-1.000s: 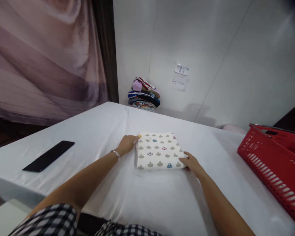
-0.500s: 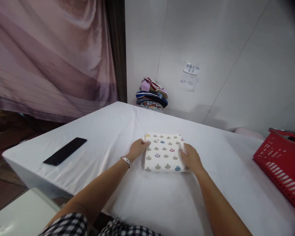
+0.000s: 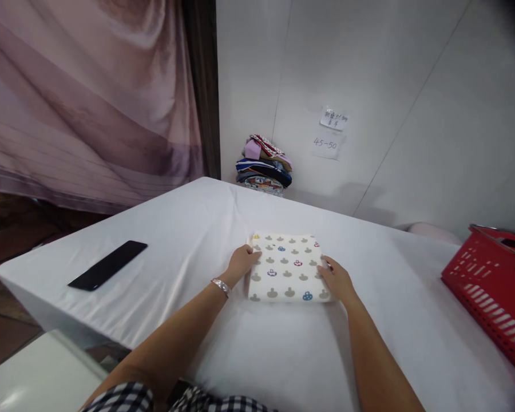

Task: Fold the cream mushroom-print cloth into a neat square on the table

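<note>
Since the earlier frame, right hand (image 3: 335,278) is slid to the cloth's (image 3: 286,268) right edge; left hand (image 3: 241,261) is laid flat at left edge, fingers together. Cloth is folded square, frame centre; only squaring is left.

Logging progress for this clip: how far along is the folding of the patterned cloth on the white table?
Folding looks done: the patterned cloth lies as a neat flat rectangle on the white table. In hand: the left hand touches its left edge and the right hand its right edge. Left, probably: moving it off, perhaps to the stack of folded clothes by the wall.
</note>
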Tool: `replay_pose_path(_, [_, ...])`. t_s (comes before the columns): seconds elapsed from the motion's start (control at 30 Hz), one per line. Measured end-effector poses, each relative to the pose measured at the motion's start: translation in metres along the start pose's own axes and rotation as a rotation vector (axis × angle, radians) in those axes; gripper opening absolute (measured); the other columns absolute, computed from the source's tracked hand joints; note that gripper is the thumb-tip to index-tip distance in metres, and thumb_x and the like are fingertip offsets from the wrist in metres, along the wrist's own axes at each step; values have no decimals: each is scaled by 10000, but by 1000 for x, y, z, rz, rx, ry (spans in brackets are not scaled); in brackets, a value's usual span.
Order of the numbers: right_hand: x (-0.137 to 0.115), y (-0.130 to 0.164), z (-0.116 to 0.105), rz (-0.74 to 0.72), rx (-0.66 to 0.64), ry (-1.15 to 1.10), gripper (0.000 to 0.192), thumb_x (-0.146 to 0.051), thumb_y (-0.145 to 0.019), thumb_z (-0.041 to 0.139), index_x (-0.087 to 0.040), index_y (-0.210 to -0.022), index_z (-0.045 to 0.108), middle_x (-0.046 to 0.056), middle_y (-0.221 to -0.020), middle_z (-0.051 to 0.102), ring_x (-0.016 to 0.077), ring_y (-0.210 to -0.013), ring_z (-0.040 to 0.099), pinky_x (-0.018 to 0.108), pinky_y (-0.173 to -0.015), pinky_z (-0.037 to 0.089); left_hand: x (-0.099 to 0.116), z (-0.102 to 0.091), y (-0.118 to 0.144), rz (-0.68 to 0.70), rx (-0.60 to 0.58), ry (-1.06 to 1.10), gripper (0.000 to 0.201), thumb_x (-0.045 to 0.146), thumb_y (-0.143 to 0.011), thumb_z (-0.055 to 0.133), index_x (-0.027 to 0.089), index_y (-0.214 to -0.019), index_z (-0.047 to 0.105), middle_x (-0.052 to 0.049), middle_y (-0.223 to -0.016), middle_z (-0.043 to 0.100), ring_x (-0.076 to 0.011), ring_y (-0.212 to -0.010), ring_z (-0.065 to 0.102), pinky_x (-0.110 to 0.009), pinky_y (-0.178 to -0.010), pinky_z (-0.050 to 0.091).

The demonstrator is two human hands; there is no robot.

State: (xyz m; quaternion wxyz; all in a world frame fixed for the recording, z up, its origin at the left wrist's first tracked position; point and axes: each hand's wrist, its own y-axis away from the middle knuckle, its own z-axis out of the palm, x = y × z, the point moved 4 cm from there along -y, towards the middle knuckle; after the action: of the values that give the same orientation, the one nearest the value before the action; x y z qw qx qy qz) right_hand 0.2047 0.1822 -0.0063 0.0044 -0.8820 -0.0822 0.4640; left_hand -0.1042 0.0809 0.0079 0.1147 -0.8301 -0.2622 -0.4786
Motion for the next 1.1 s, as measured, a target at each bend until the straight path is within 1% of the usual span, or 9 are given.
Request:
replay_pose_path(0.17, [7,0,0,43,6,-97,480,-412,-669,654,-271,-1128,645,35,-1113,644,255,-994,586,385,-895,436,-2,-2,0,-47,10,45,276,440,-710,620,200,-698,485,-5,-711,598,-162,-685,567,-246,-601,392])
replay_pose_path(0.27, [6,0,1,16,4,-74,467,-408,-691,637,-268,-1136,644,40,-1153,632,255,-1021,575,392,-926,420,0,-4,-2,-94,46,36,370,497,-693,646,192,-860,520,-66,-900,652,-207,-802,612,-269,-656,415])
replay_pose_path(0.33, [5,0,2,-17,4,-58,448,-401,-705,627,-263,-1130,649,43,-1173,626,254,-1028,573,397,-943,412,2,-4,-5,-102,50,14,436,517,-672,667,191,-920,516,-86,-939,657,-225,-827,620,-280,-669,415])
replay_pose_path(0.5, [5,0,4,-72,9,-20,432,-408,-741,591,-238,-1134,650,61,-1208,613,253,-1071,563,396,-959,414,5,3,-9,-13,43,-96,282,442,-721,632,199,-819,529,-63,-874,663,-216,-803,617,-279,-666,403])
replay_pose_path(0.6, [4,0,4,-83,4,12,444,-413,-753,567,-225,-1149,640,59,-1209,614,239,-1075,569,385,-956,426,-2,5,-9,-50,54,-140,241,434,-758,591,200,-768,532,-39,-798,665,-194,-743,616,-271,-638,402])
replay_pose_path(0.73, [3,1,4,-103,-2,69,458,-410,-765,541,-203,-1163,629,66,-1213,612,230,-1096,562,370,-966,425,-7,3,-11,-88,123,-133,379,492,-759,590,188,-982,551,-73,-998,666,-202,-873,632,-269,-702,422])
replay_pose_path(0.83, [4,0,5,-118,-5,92,467,-419,-778,526,-201,-1180,618,71,-1224,604,231,-1100,561,378,-971,425,-6,4,-14,-121,102,-122,535,517,-747,602,168,-1141,511,-112,-1138,625,-222,-989,616,-270,-750,426])
replay_pose_path(0.93, [4,0,5,-132,0,105,462,-412,-782,520,-196,-1178,619,77,-1226,603,230,-1103,562,376,-965,431,-1,5,-14,-114,79,-149,524,501,-758,593,171,-1158,516,-115,-1165,613,-234,-1034,599,-278,-772,423])
replay_pose_path(1.1, [0,2,4,-132,20,107,452,-401,-779,514,-203,-1170,621,63,-1221,607,218,-1093,563,347,-941,444,13,5,-10,-27,117,-206,449,472,-790,556,191,-1140,533,-96,-1193,594,-230,-1041,591,-288,-785,416])
